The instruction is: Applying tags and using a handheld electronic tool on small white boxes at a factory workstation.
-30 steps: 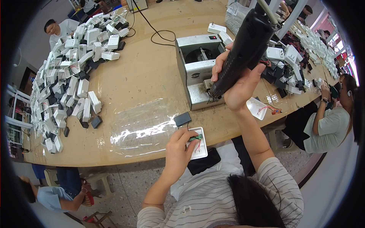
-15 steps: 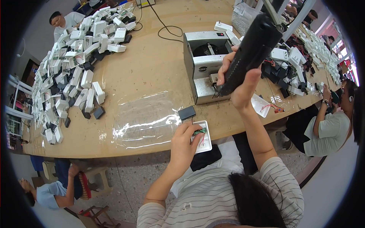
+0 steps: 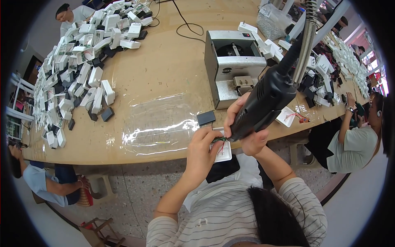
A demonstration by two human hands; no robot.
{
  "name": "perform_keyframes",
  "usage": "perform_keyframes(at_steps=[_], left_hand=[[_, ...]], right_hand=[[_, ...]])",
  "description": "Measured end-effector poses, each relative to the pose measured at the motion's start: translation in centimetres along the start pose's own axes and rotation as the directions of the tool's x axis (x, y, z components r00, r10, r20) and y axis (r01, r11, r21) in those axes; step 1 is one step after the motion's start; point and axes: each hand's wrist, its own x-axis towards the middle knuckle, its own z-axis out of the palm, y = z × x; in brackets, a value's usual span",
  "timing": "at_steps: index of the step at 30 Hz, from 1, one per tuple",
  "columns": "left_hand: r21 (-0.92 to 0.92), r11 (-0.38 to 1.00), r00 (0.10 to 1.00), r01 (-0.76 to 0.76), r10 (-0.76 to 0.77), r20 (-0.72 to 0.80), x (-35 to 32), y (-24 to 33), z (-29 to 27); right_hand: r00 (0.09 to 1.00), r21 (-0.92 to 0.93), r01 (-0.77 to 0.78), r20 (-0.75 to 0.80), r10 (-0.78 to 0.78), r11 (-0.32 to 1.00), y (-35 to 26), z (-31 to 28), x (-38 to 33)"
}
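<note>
My right hand [image 3: 252,138] is wrapped round a black electric screwdriver [image 3: 263,105], which hangs from a coiled metal spring [image 3: 306,39]. Its lower end points down at a small green circuit board [image 3: 219,140]; the hand hides part of the tip, and I cannot tell whether it touches. My left hand [image 3: 201,152] pinches that board over a white plastic housing [image 3: 224,154] at the table's near edge. Red wires show inside the housing. Just beyond the left fingers lies a flat black box [image 3: 206,118], with a dark wire running from it toward the housing.
Behind the screwdriver stands a grey metal screw feeder [image 3: 224,78]. White housings and black boxes are heaped at the left [image 3: 82,78]. Another white housing [image 3: 285,117] with red wires lies right of the feeder. A clear bag [image 3: 271,22] stands farther back. Co-workers sit around the table.
My right hand has brought the screwdriver down and left, from beside the screw feeder to the circuit board. My left hand keeps its pinch on the board, nearly in place.
</note>
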Motion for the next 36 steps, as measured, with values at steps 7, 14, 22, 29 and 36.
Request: perform_keyframes(at_steps=[7,14,22,29,36], left_hand=[[0.002,1.0,1.0,0.017,-0.017,0.008,-0.2,0.0,0.0],[0.008,1.0,0.999,0.029,-0.029,0.032,-0.1,0.1,-0.1],[0.051,0.998,0.999,0.02,-0.022,0.045,0.1,0.0,-0.2],[0.055,0.998,0.999,-0.02,0.018,0.032,0.0,0.4,-0.2],[0.155,0.986,0.995,-0.067,0.053,0.09,-0.7,-0.2,-2.6]], right_hand=[[1.0,0.02,-0.027,0.008,0.027,0.999,0.5,-0.1,-0.4],[1.0,0.042,-0.012,-0.005,0.012,0.999,1.4,-0.1,-0.9],[0.997,0.07,-0.013,0.078,0.007,0.997,2.9,-0.6,-1.1],[0.994,0.153,0.004,0.103,-0.02,0.988,2.2,-0.7,-1.1],[0.971,0.306,0.218,-0.163,-0.175,0.927,1.0,-2.3,0.2]])
